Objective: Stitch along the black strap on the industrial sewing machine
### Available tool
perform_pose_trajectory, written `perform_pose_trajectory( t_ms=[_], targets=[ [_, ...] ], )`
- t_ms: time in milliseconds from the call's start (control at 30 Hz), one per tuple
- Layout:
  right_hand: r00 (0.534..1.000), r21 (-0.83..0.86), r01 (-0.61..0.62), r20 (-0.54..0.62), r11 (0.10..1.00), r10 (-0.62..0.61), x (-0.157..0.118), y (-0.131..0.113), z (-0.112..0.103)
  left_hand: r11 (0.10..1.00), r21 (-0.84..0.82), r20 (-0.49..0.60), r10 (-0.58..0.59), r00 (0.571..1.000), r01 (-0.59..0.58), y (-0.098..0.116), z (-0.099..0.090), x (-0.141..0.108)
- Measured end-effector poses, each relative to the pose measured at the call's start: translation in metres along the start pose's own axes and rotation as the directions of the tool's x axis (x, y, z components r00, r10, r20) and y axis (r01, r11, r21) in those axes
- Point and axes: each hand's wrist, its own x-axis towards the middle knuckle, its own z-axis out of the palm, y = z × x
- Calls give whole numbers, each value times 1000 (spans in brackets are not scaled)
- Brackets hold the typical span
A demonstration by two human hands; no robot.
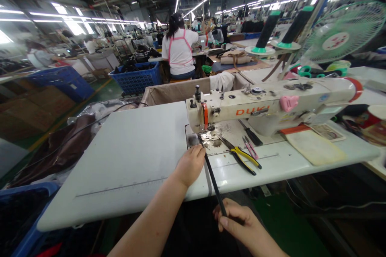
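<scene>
A long black strip (214,176) runs from the presser foot of the sewing machine (229,106) down over the table's front edge. Close to the needle, my left hand (190,164) is closed at the strip's upper end, its fingertips partly hidden. Below the edge, my right hand (238,217) pinches the lower part between thumb and fingers. To the right of the strip lie yellow-and-black pliers (239,156), pink thread snips (251,147) and a black-handled screwdriver (252,134).
The white sewing table (129,148) extends left. A yellowish cloth (315,146) lies at the right, near two black thread cones (269,28) and a green fan (343,36). Behind the machine stands a fabric-lined bin (175,94). A person (181,50) sits ahead, beside a blue crate (137,78).
</scene>
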Motion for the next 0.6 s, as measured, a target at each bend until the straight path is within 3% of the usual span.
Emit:
perform_pose_trajectory(
  t_ms=[167,300,600],
  targets=[
    [995,41,-37,-90,998,41,3,14,3,1000,-21,6,-20,1000,20,1,1,0],
    [991,132,-100,-71,986,110,4,22,6,1000,-23,29,-15,999,15,0,0,0],
    [986,122,-153,-47,981,160,-5,-7,7,999,-21,55,-26,998,27,0,0,0]
  ],
)
